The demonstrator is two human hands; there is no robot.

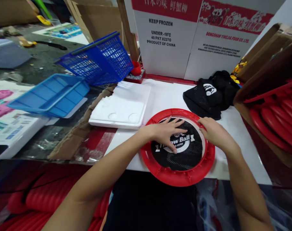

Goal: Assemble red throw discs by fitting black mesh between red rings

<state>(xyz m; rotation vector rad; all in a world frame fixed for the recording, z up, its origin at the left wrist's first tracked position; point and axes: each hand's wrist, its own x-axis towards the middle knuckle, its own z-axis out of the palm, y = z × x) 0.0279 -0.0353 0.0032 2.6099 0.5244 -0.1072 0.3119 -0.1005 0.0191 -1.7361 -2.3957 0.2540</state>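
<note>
A red plastic ring (155,165) lies on the white work surface, its near side reaching over the front edge. Inside it sits a black mesh fabric disc (181,160) with white printed lettering, partly covered by my fingers. My left hand (168,131) is spread flat on the mesh, fingers apart. At the ring's upper right rim, my right hand (214,133) has its thumb and fingers closed on the edge. Behind the ring rests a heap of black printed fabric pieces (208,94).
A white foam lid (121,106) lies left of the ring. Farther left are a light blue tray (51,94) and a tilted blue basket (100,61). A printed white carton (167,41) stands behind. Red rings (278,115) fill a cardboard box at right; more red rings (51,189) lie below left.
</note>
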